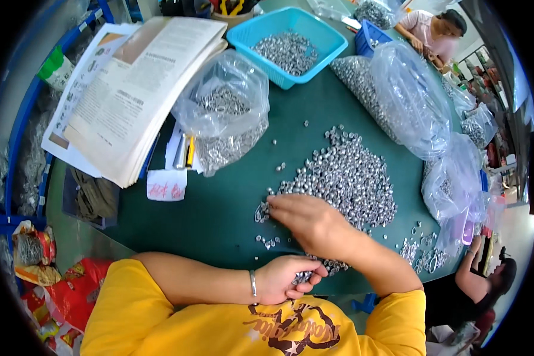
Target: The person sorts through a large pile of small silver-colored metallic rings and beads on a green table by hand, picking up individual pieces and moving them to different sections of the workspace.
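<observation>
At the near edge of the table, my left hand is cupped, its fingers curled round several small silvery metal pieces. More of these pieces show just right of its fingertips. Palm down on the table, my right hand reaches left with its fingers stretched out side by side; its thumb is hidden. The fingertips touch or nearly touch a few ring-shaped metal pieces. Behind that hand spreads a big heap of small silvery metal pieces, partly covered by my right forearm. A few loose pieces lie between my hands.
Clear plastic bags of metal pieces stand behind the heap. A turquoise basket holds more. Stacked printed papers rise at the left, near a yellow-and-black tool. Ring-shaped scatter lies right. Two other people sit at the right.
</observation>
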`<state>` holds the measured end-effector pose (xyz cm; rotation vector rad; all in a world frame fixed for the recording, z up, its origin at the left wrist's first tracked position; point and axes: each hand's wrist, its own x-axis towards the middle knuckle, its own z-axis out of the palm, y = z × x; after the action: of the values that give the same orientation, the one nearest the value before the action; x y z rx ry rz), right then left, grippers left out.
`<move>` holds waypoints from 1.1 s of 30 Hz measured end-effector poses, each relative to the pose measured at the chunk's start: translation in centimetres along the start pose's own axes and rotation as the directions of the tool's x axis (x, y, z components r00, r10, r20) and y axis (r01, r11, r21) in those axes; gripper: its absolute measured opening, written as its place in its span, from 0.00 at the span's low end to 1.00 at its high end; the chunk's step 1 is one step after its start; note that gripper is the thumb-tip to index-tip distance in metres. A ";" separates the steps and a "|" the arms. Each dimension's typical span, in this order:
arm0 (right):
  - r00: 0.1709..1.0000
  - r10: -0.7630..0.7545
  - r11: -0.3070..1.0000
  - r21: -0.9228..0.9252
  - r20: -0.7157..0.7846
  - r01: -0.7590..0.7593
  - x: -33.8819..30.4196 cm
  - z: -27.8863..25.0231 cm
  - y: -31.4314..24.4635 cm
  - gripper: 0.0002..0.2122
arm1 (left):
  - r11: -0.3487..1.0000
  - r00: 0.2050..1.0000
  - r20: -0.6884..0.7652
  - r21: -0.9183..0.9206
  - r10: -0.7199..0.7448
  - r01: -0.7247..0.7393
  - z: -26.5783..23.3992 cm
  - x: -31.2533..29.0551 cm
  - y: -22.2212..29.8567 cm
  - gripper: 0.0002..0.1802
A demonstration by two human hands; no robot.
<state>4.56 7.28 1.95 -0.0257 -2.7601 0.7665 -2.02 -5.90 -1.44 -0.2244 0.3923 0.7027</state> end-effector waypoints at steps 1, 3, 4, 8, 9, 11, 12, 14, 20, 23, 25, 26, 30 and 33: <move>0.996 -0.074 0.995 -0.066 0.045 0.076 -0.6 0.6 -0.3 0.14 | 1.000 1.000 0.006 -0.008 -0.015 0.015 -0.3 0.2 0.0 0.11; 0.990 -0.085 0.996 0.011 0.110 0.084 -1.9 0.5 -0.3 0.14 | 0.996 0.996 -0.042 0.052 -0.076 0.078 -0.1 0.3 -0.2 0.11; 0.981 -0.111 0.993 0.064 0.157 0.102 -2.6 0.1 -0.2 0.15 | 0.996 0.998 -0.025 0.059 -0.060 0.061 0.0 0.2 -0.1 0.11; 0.980 0.163 0.986 -0.002 -0.117 -0.165 -4.0 -1.1 0.7 0.14 | 1.000 1.000 0.004 0.026 -0.002 0.002 -0.5 0.4 -0.3 0.11; 0.942 0.267 0.954 -0.081 -0.200 -0.288 -3.9 -1.3 0.7 0.11 | 1.000 1.000 0.004 0.025 0.003 -0.004 -0.5 0.4 -0.3 0.11; 0.889 0.415 0.904 -0.026 -0.195 -0.427 -3.8 -1.5 0.9 0.08 | 1.000 1.000 0.015 0.012 0.001 -0.001 -0.4 0.4 -0.1 0.11; 0.908 0.376 0.924 -0.002 -0.188 -0.383 -3.4 -1.4 0.7 0.06 | 1.000 1.000 0.003 0.017 0.002 -0.002 -0.3 0.3 -0.1 0.11; 0.939 0.313 0.948 -0.021 -0.140 -0.319 -3.0 -0.8 0.4 0.07 | 1.000 1.000 -0.006 0.023 0.005 -0.005 -0.3 0.3 0.0 0.11; 0.951 0.306 0.936 -0.166 -0.048 -0.310 -2.5 0.4 -0.4 0.10 | 1.000 1.000 -0.010 0.003 0.008 -0.008 -0.2 0.2 -0.1 0.11; 0.945 0.324 0.914 -0.242 -0.042 -0.324 -2.8 0.4 -1.0 0.12 | 1.000 1.000 -0.016 0.002 0.004 -0.004 -0.2 0.2 -0.1 0.11; 0.952 0.303 0.927 -0.219 -0.042 -0.304 -3.3 0.4 -0.8 0.13 | 1.000 1.000 -0.009 0.001 0.012 -0.012 -0.3 0.2 -0.2 0.11; 0.948 0.313 0.933 -0.167 -0.055 -0.318 -3.4 0.4 -0.7 0.13 | 1.000 1.000 -0.004 0.000 0.017 -0.017 -0.3 0.3 -0.2 0.11; 0.936 0.327 0.938 -0.076 -0.127 -0.338 -4.0 0.4 -0.4 0.11 | 1.000 1.000 -0.007 0.015 0.023 -0.023 -0.3 0.4 -0.2 0.11; 0.933 0.337 0.934 -0.081 -0.125 -0.348 -4.1 0.2 -0.5 0.09 | 1.000 1.000 -0.020 0.013 0.021 -0.020 -0.3 0.4 -0.2 0.11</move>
<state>8.50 6.42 0.95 -0.5680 -2.7180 0.6785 -1.67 -5.93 -1.86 -0.2158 0.4191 0.7184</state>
